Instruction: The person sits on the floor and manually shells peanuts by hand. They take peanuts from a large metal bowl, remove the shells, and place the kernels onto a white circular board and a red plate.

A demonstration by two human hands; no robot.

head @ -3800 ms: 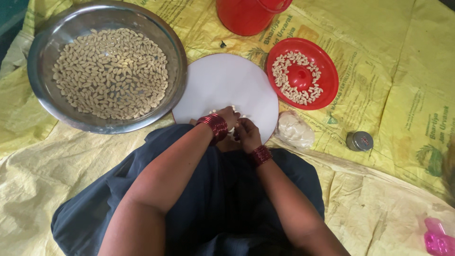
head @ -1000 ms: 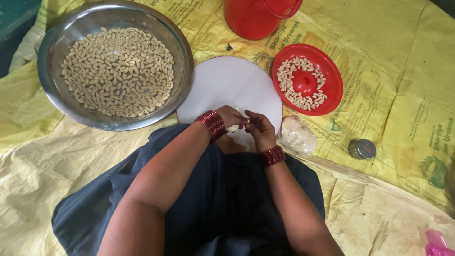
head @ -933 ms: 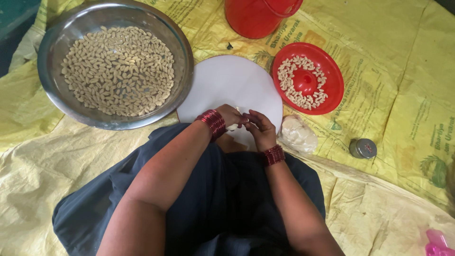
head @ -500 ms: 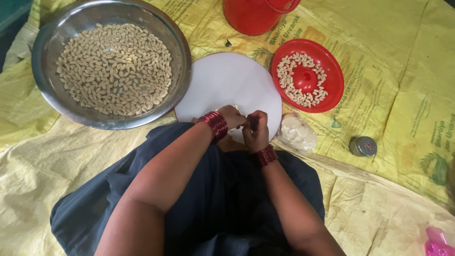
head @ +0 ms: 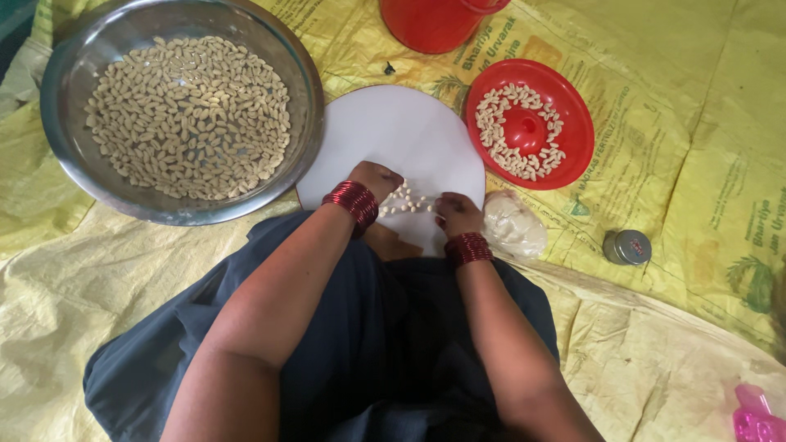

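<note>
- I see my left hand (head: 375,178) resting on the near edge of the white round board (head: 393,139), fingers curled down toward a small cluster of pale nuts (head: 403,200); I cannot tell whether the fingertips pinch one.
- My right hand (head: 457,214) sits just right of that cluster, fingers drawn together and bent over the board; whether it grips a nut I cannot tell.
- The loose nuts lie on the board between my two hands, touching or nearly touching both.
- Each wrist carries a stack of red bangles (head: 352,202).
- Well off to the left of my left hand and farther out stands a large steel bowl (head: 65,90), filled with the same pale nuts; its rim meets the board's left edge.
- Beyond my right hand, up and to the right, is a red lid-shaped dish (head: 573,139) with nuts ringed around its raised centre, just beside the board.
- Just to the right of my right hand lies a small clear bag of white scraps (head: 512,229).
- Farther right sits a small round metal tin (head: 627,246).
- A red bucket (head: 434,23) stands beyond the board.
- Everything rests on a yellow printed sheet (head: 704,180); my dark skirt (head: 393,344) covers my lap below both hands.
</note>
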